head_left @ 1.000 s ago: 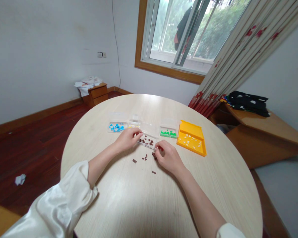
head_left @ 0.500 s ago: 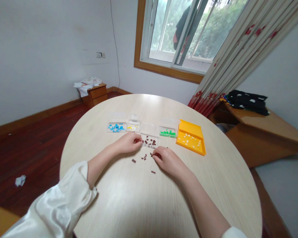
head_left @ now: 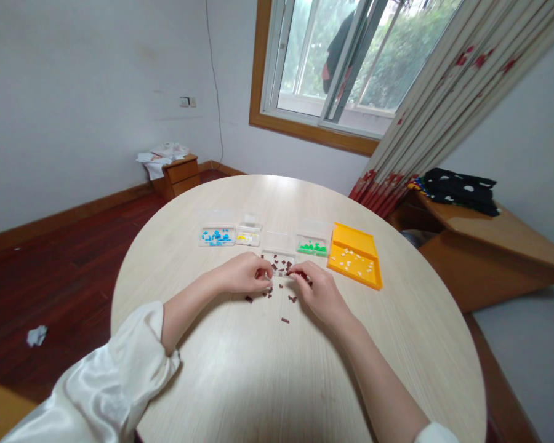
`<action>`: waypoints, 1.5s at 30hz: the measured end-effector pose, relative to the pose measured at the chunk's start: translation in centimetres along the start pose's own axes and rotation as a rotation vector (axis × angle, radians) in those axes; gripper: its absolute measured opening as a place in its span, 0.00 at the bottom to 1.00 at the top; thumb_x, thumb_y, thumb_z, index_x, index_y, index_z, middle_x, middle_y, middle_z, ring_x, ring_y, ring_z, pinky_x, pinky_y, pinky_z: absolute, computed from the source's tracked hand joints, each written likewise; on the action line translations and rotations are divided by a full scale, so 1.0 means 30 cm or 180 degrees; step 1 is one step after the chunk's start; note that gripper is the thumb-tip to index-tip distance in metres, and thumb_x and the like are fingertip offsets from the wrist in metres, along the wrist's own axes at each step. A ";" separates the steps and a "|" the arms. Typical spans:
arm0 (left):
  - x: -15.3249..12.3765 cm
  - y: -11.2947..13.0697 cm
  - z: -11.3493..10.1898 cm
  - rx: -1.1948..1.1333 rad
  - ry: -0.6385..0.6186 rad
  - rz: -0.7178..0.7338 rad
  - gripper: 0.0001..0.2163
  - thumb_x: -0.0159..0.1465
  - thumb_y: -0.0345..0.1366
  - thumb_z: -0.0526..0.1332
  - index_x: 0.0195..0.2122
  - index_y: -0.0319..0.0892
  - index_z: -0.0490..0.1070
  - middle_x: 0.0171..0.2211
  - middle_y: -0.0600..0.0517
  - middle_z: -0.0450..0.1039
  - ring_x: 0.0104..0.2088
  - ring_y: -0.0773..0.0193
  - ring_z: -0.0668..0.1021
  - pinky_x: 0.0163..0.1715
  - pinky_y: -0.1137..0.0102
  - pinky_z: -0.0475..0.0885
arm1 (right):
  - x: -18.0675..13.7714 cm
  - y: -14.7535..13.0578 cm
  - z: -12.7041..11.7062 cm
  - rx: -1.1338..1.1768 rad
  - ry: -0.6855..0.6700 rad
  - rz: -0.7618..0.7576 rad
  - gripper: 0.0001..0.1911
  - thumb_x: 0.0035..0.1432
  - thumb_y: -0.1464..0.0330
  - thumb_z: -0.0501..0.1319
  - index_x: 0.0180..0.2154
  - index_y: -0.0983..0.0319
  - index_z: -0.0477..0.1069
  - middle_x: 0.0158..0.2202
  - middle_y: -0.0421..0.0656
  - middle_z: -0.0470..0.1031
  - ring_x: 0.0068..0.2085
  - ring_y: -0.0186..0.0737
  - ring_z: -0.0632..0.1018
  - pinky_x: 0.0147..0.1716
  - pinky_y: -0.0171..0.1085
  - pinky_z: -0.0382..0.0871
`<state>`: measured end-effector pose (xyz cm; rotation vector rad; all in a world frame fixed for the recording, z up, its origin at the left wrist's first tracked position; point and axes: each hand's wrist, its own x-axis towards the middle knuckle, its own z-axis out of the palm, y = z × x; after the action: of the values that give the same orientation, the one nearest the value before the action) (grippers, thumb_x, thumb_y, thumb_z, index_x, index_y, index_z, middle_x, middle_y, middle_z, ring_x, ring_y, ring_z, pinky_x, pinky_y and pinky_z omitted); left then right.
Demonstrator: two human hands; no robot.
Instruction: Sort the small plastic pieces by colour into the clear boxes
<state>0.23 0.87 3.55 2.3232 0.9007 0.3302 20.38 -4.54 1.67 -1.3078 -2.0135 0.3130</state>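
A shallow clear box (head_left: 292, 258) with its lid open stands in front of me, holding several small brown building bricks (head_left: 274, 267). At its front left corner is my left hand (head_left: 245, 272), thumb and fingers curled together; I cannot make out what lies between the tips. My right hand (head_left: 321, 288) is at the box's front right edge, closed in a pinch on a small brown brick. More brown bricks lie loose on the table between and below my hands, among them a long one (head_left: 285, 320) and a cluster (head_left: 292, 299).
A clear box of blue pieces (head_left: 216, 236) and a small one of yellow pieces (head_left: 248, 237) stand at the left. To the right are a clear box of green pieces (head_left: 313, 247) and an open yellow case (head_left: 377, 277) with white pieces, all on a round table (head_left: 240, 381).
My left hand has moved right and slightly nearer, toward the loose bricks. My right hand has gone up to the box edge, and a cluster of brown bricks now shows on the table below it.
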 end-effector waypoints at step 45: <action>0.010 0.019 0.050 0.1034 -0.0108 0.0315 0.10 0.61 0.26 0.54 0.32 0.37 0.75 0.31 0.47 0.76 0.31 0.64 0.74 0.32 0.73 0.66 | -0.010 -0.032 0.063 -0.0408 -0.1031 -0.0065 0.08 0.58 0.78 0.55 0.34 0.65 0.72 0.35 0.46 0.73 0.38 0.38 0.73 0.40 0.37 0.67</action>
<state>1.38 0.06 2.76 2.6688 0.8780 0.1953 18.52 -4.92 0.70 -1.3845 -2.3488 0.4141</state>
